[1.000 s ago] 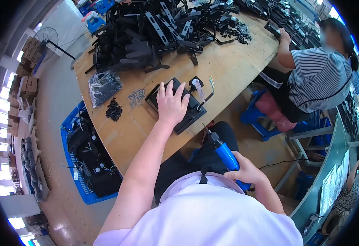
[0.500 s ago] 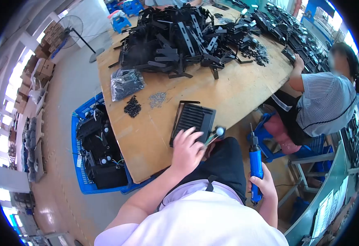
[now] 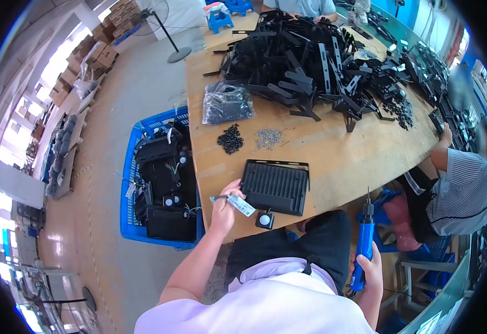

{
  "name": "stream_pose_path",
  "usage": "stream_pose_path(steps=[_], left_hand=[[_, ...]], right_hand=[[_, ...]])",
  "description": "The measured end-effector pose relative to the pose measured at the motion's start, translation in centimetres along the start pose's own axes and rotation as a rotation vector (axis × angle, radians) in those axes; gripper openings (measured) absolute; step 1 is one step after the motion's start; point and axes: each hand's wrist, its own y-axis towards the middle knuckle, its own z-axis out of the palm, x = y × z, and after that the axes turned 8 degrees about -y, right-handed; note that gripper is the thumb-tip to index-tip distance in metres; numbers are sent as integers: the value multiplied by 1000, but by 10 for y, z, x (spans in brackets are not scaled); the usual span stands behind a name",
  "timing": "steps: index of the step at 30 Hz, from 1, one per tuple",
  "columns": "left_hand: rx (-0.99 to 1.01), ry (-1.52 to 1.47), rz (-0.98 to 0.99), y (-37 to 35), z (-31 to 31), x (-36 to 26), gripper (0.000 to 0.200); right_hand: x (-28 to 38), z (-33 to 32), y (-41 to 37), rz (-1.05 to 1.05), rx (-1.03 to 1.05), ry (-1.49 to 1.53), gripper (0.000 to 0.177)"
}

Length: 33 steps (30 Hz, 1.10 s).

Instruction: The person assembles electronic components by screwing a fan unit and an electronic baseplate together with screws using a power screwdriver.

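A black finned lamp housing (image 3: 275, 186) lies on the wooden table near its front edge, with a thin black bracket along its far side. Attached at its near side is a small sensor with a white dome (image 3: 264, 220). My left hand (image 3: 224, 210) is at the housing's left corner, its fingers closed on the cable, from which a white printed label (image 3: 240, 205) hangs. Off the table's front edge, my right hand (image 3: 370, 268) grips a blue electric screwdriver (image 3: 365, 239), its bit pointing up and away from me.
Black brackets (image 3: 293, 67) are heaped at the back of the table (image 3: 210, 167). Nearer are a plastic bag (image 3: 226, 104), black screws (image 3: 230, 139) and silver screws (image 3: 268, 139). A blue basket (image 3: 126, 195) of housings stands left. A co-worker (image 3: 460, 189) sits right; another person is behind the heap.
The view has shifted. The housing has turned, and its sensor now rests at the table edge. My left hand has moved from over the housing to its left side, holding the cable.
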Motion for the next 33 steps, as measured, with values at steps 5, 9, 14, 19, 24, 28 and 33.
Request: stream_pose_path(steps=[5, 9, 14, 19, 24, 28, 33], left_hand=[[511, 219, -29, 71, -25, -8, 30], [668, 593, -273, 125, -27, -93, 77], [368, 836, 47, 215, -41, -65, 30], [289, 1425, 300, 250, -13, -42, 14], [380, 1769, 432, 259, -4, -30, 12], [425, 1820, 379, 263, 0, -28, 13], [404, 1823, 313, 268, 1, -16, 12]], right_hand=[[2, 6, 0, 9, 3, -1, 72], [4, 4, -4, -5, 11, 8, 74], [9, 7, -12, 7, -16, 11, 73], [6, 8, -11, 18, -31, 5, 72], [0, 5, -10, 41, -41, 21, 71], [-2, 3, -7, 47, -35, 17, 70], [-1, 3, -4, 43, -26, -4, 69]])
